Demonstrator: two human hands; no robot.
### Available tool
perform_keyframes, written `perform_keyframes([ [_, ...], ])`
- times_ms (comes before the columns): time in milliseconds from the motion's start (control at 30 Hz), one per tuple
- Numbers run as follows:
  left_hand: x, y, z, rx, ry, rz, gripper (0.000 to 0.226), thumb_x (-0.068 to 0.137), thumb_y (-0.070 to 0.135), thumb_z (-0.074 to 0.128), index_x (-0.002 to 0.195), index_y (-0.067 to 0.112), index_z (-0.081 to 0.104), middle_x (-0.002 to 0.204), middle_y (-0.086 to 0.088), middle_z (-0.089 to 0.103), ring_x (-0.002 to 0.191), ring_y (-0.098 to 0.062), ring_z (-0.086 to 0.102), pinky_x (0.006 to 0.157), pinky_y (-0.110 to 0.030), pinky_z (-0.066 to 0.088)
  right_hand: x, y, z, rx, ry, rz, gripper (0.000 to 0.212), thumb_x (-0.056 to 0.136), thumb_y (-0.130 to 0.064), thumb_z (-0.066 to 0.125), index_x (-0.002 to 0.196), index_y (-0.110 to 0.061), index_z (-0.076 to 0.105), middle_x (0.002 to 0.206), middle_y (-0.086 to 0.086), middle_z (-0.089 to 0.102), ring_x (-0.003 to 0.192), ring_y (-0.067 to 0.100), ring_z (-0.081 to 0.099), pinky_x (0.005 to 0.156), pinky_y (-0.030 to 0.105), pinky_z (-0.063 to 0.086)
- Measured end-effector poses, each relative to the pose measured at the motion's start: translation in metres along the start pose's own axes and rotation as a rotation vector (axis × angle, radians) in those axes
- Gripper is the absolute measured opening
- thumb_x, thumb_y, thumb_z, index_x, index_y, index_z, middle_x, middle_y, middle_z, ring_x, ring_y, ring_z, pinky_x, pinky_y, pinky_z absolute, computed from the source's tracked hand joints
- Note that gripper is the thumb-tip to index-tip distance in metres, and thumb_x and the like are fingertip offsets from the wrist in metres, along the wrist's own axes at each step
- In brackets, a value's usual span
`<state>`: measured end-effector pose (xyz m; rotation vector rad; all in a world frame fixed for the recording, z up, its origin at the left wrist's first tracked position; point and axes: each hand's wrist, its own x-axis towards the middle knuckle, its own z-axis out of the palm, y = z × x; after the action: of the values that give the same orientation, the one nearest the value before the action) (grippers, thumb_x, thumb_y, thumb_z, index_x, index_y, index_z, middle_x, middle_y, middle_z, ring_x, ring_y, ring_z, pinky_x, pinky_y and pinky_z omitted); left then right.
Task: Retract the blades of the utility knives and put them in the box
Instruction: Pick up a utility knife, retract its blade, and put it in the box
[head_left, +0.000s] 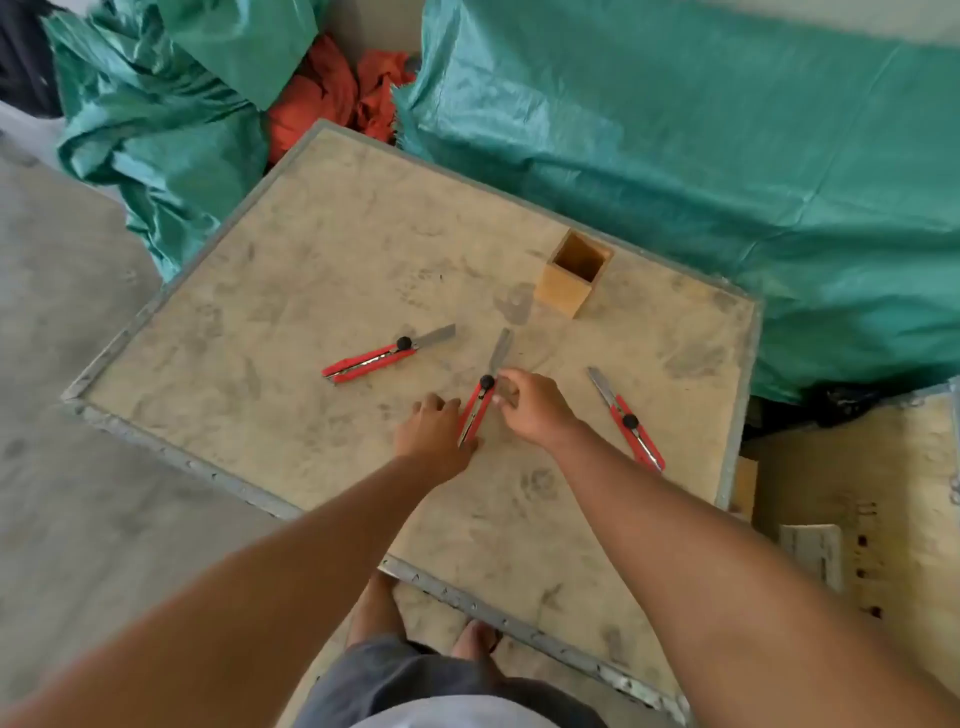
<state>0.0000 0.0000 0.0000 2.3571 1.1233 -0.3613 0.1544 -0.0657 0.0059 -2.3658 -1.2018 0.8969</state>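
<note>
Three red utility knives lie on a worn plywood board (322, 260), all with blades out. The left knife (370, 358) and the right knife (635, 428) lie untouched. My left hand (432, 434) rests on the lower handle of the middle knife (479, 402). My right hand (535, 402) has its fingertips at that knife's black knob, beside the blade. The knife still lies on the board. A small open wooden box (570, 280) stands upright behind the knives and looks empty.
Green tarpaulin (675, 156) lies bunched behind and to the right of the board, with red cloth (337, 98) between its folds. A second wooden crate (883, 499) sits at the right. Concrete floor lies to the left, and my feet stand below the board's near edge.
</note>
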Motion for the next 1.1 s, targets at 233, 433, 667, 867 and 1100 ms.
perform_keyframes([
  [233, 0.006, -0.001, 0.015, -0.084, 0.052, -0.008, 0.041, 0.086, 0.036, 0.063, 0.125, 0.025, 0.058, 0.12, -0.005, 0.054, 0.105, -0.028, 0.059, 0.075, -0.04, 0.057, 0.017, -0.01, 0.02, 0.117, 0.059, 0.102, 0.041, 0.097, -0.02, 0.063, 0.138, -0.012, 0.06, 0.128, 0.015, 0.069, 0.12, 0.031, 0.064, 0.103, 0.037, 0.051],
  [433, -0.008, -0.001, 0.015, -0.184, 0.078, 0.009, 0.032, 0.083, 0.032, 0.062, 0.114, 0.027, 0.065, 0.11, -0.003, 0.058, 0.086, -0.025, 0.062, 0.062, -0.032, 0.049, 0.016, -0.009, 0.029, 0.335, 0.148, 0.227, 0.022, 0.095, -0.017, 0.067, 0.116, -0.013, 0.072, 0.111, 0.008, 0.074, 0.103, 0.025, 0.071, 0.094, 0.034, 0.057],
  [667, -0.045, 0.009, 0.0, -0.352, 0.173, 0.045, 0.049, 0.084, 0.03, 0.065, 0.132, 0.024, 0.058, 0.117, -0.001, 0.057, 0.094, -0.023, 0.061, 0.079, -0.038, 0.056, -0.025, -0.016, 0.003, 0.659, 0.209, 0.271, 0.019, 0.095, -0.017, 0.07, 0.114, -0.014, 0.072, 0.11, 0.01, 0.073, 0.093, 0.025, 0.075, 0.064, 0.026, 0.065],
  [867, -0.089, 0.03, -0.036, -0.611, 0.105, 0.153, 0.056, 0.089, 0.035, 0.067, 0.142, 0.031, 0.048, 0.111, 0.013, 0.065, 0.086, -0.006, 0.064, 0.069, -0.015, 0.046, -0.066, -0.018, -0.056, 0.7, 0.267, 0.091, 0.022, 0.093, -0.016, 0.073, 0.115, -0.012, 0.073, 0.103, 0.007, 0.076, 0.088, 0.019, 0.077, 0.067, 0.025, 0.064],
  [1100, -0.127, 0.049, -0.057, -1.095, -0.034, 0.195, 0.059, 0.08, -0.002, 0.076, 0.134, 0.016, 0.059, 0.108, -0.003, 0.076, 0.096, -0.022, 0.073, 0.085, -0.035, 0.061, -0.114, -0.023, -0.102, 0.792, 0.255, -0.021, 0.022, 0.092, -0.014, 0.074, 0.115, -0.01, 0.074, 0.104, 0.014, 0.077, 0.079, 0.012, 0.076, 0.066, 0.025, 0.064],
])
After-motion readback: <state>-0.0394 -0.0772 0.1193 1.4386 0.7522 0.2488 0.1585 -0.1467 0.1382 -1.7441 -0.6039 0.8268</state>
